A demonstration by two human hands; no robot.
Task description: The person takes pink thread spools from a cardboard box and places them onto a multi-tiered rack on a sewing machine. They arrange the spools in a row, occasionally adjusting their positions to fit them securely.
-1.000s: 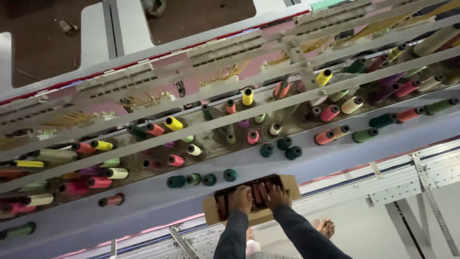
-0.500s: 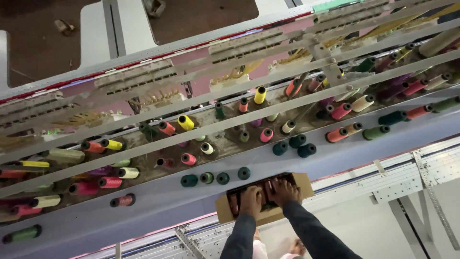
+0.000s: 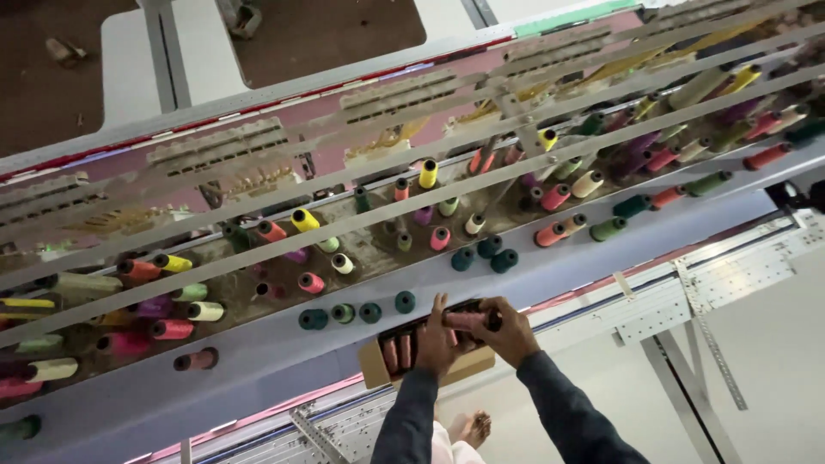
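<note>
Gripped between both hands, a pink thread spool [image 3: 468,320] lies on its side just above a small cardboard box [image 3: 375,368]. Right hand [image 3: 509,329] wraps its fingers over the spool's dark end, while left hand [image 3: 438,339] closes on the other end, thumb pressed against the pink winding. That box sits on the front ledge of a long grey thread rack [image 3: 258,378], and more pink spools [image 3: 397,352] lie packed side by side inside it, partly hidden by the left hand. Both forearms wear dark sleeves [image 3: 559,412] and rise from the lower edge of the view. Just beyond the box, a row of dark green spools [image 3: 357,314] stands on pegs, with three more teal ones [image 3: 485,253] further right. Behind them the rack is crowded with yellow, pink, orange, cream and purple spools under slanting metal rails [image 3: 344,228]. Bare toes [image 3: 471,427] show on the pale floor below the rack.
</note>
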